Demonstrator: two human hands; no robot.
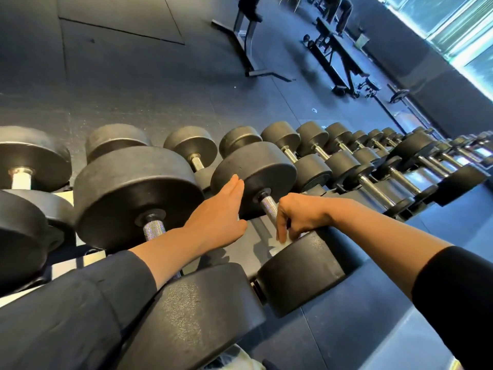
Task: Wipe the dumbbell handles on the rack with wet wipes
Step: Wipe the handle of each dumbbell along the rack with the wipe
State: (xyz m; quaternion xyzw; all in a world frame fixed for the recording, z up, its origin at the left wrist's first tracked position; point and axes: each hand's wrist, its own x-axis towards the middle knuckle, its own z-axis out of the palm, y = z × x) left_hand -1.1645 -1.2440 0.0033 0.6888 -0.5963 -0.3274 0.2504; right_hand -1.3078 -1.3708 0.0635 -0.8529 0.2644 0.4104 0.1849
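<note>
Right hand (296,217) grips bumpy silver dumbbell handle (269,208) with white wipe (280,245). Left hand (218,214) flat on round black weight (256,169).

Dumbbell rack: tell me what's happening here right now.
A person is cleaning dumbbells in a gym. Their right hand is curled round the knurled handle of one dumbbell, with a white wet wipe showing beneath the fingers. Their left hand rests flat, fingers straight, against that dumbbell's far weight head. A long row of other dumbbells runs along the rack to the right; weight benches stand behind.
</note>
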